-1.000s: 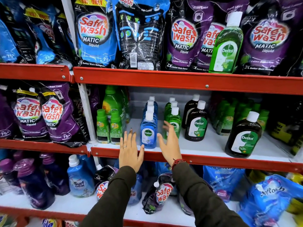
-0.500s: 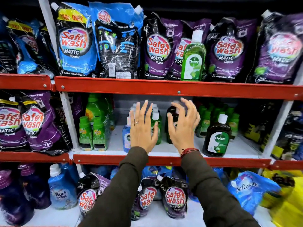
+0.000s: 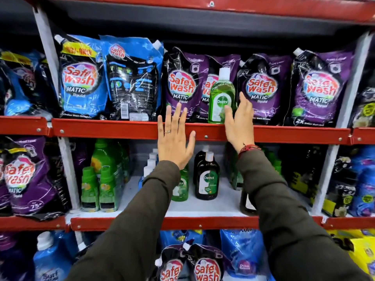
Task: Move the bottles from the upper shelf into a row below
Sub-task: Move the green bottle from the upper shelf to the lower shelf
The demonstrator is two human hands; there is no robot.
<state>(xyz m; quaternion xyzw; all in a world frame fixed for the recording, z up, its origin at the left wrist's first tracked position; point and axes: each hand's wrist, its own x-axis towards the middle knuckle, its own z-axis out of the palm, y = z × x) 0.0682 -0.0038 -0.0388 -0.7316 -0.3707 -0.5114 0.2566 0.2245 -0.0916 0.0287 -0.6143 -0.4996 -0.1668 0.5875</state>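
The green Dettol bottle [image 3: 222,98] stands straight up on the upper shelf [image 3: 121,129], white cap at the top, label facing out, in front of the purple Safe wash bags [image 3: 182,86]. The right hand [image 3: 238,123] is open right next to it, thumb over the bottle's lower right side, not gripping yet. I cannot tell if the other fingers touch it. The left hand [image 3: 174,138] is open and flat with fingers spread, in front of the shelf's red edge, holding nothing. On the shelf below, a dark Dettol bottle [image 3: 207,177] stands up. Another green bottle [image 3: 180,186] and some blue bottles [image 3: 150,165] are partly hidden behind the left sleeve. 1 more dark bottle [image 3: 246,201] hides behind the right sleeve.
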